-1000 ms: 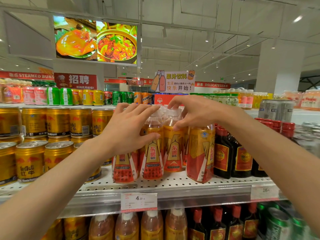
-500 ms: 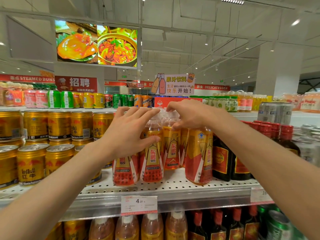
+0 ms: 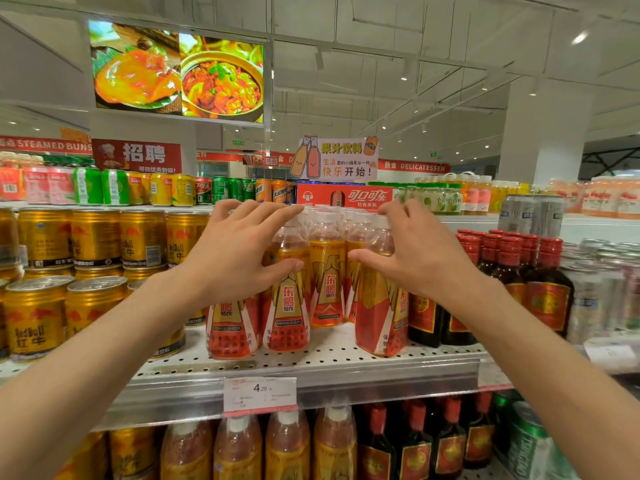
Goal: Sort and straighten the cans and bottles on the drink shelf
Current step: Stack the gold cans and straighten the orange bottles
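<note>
Left hand: the left hand [image 3: 239, 258] was at centre frame, fingers spread and nearly straight, fingertips at the white caps and thumb against the side of the cluster of orange drink bottles [image 3: 327, 271]; it held nothing.
Right hand: the right hand [image 3: 412, 251] sat just right of centre, fingers slightly bent over the caps, thumb pressed against the front right bottle [image 3: 381, 306]; whether it gripped that bottle could not be told.
Bottles: the cluster stood upright between the two hands on the perforated shelf [image 3: 346, 358], mid-frame.
Cans: gold cans [image 3: 93, 237] were stacked two high at the left of the frame, beside the bottles.
Dark bottles: red-capped dark bottles [image 3: 550, 289] stood just right of the cluster.
Price tag: a white price tag [image 3: 259, 393] hung on the shelf edge, lower centre.
</note>
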